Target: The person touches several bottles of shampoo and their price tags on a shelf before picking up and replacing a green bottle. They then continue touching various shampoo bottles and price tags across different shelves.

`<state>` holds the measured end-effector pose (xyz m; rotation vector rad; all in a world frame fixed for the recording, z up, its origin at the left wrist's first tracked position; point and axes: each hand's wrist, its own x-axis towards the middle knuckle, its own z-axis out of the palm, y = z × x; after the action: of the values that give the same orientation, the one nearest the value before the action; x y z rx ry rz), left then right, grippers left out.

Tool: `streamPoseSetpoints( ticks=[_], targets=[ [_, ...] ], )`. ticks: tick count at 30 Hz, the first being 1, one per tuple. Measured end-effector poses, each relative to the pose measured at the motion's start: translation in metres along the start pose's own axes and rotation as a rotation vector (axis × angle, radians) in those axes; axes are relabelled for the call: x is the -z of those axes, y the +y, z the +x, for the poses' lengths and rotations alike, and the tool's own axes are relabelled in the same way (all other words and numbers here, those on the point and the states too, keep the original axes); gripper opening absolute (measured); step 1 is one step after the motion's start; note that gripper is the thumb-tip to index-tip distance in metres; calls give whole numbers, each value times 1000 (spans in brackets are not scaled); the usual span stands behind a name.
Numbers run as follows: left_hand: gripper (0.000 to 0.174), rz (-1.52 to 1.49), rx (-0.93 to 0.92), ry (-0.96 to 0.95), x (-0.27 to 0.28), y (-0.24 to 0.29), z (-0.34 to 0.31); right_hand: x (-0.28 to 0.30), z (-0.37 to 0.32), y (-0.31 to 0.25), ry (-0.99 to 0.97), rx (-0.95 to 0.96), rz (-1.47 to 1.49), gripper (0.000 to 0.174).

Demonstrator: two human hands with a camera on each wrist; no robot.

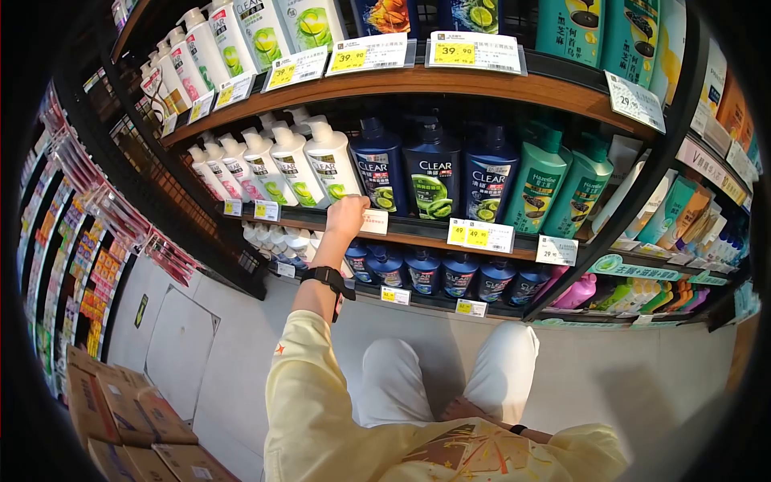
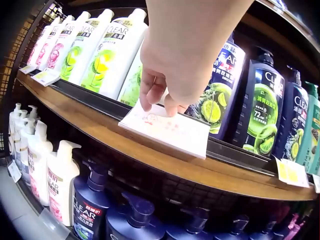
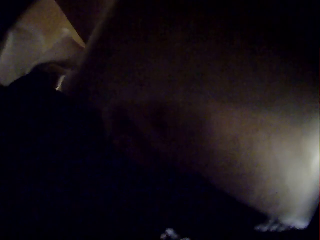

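My left hand point(image 1: 347, 215) reaches to the edge of the middle shelf, in front of the white CLEAR pump bottles point(image 1: 331, 165). In the left wrist view its thumb and fingers pinch the upper edge of a white label card point(image 2: 167, 131) with faint red print, which slants out from the shelf edge. Dark blue CLEAR bottles point(image 2: 262, 102) stand just right of the hand. My right hand point(image 1: 460, 409) is low between the knees, partly covered by the yellow shirt. The right wrist view is almost black, and its fingers cannot be made out.
Yellow-and-white price tags point(image 1: 480, 235) line the shelf edges. Green Hazeline bottles point(image 1: 540, 181) stand further right. More pump bottles point(image 1: 459, 273) fill the lower shelf. Brown cardboard boxes point(image 1: 132, 410) are stacked on the floor at the left. A dark shelf post point(image 1: 634, 205) rises at the right.
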<state>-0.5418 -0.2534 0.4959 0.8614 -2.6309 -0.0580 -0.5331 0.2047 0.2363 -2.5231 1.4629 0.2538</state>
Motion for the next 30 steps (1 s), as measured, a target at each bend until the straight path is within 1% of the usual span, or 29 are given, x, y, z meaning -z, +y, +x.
streamPoseSetpoints(
  ticks=[2,5,9,11,14,16,17,18,19,20,22,24,25,26,27,28,29,30],
  targets=[
    [11,33,15,3,-2,2,1,-1,-2,0,-2,0,0,15],
    [11,69,87,24,-7,5,1,-1,-4,0,-11,-9,-2,15],
    [8,-42,181,83,-4,9,-4,1,-3,-1,-9,-34,6,15],
    [8,-75,163,152,-11,5,-5,0,-4,-3,-8,-48,9,15],
    [9,-88,171,206,-17,4,-7,0,-2,-5,-1,-69,10,15],
    [10,-47,225,167,-21,6,-9,0,0,-7,3,-91,13,15],
    [12,-60,231,133,-12,15,-15,0,0,-7,6,-103,12,15],
    [16,-71,238,95,-6,22,-22,0,4,-6,5,-110,8,15],
    [36,-135,89,162,-24,9,-30,4,3,-5,2,-124,9,15],
    [53,-196,9,255,-33,9,-43,6,6,-4,-17,-131,6,15],
    [63,-222,17,274,-35,23,-80,56,-3,11,-151,-106,29,18],
    [64,-299,59,189,-52,30,-125,56,-22,23,160,-368,2,24],
    [69,-399,86,110,-86,23,-159,62,-32,34,252,-466,-49,25],
    [77,-451,93,-153,-131,4,-199,71,-41,46,342,-564,-103,29],
    [88,-501,86,-415,-196,-17,-253,79,-49,59,386,-648,19,34],
    [96,-445,61,-819,-232,-20,-298,86,-55,70,431,-730,138,39],
    [96,-88,-2,-957,-230,6,-335,92,-59,78,442,-817,152,41],
    [95,-259,349,-1064,-157,56,-313,99,-61,86,452,-905,163,43]
  ],
)
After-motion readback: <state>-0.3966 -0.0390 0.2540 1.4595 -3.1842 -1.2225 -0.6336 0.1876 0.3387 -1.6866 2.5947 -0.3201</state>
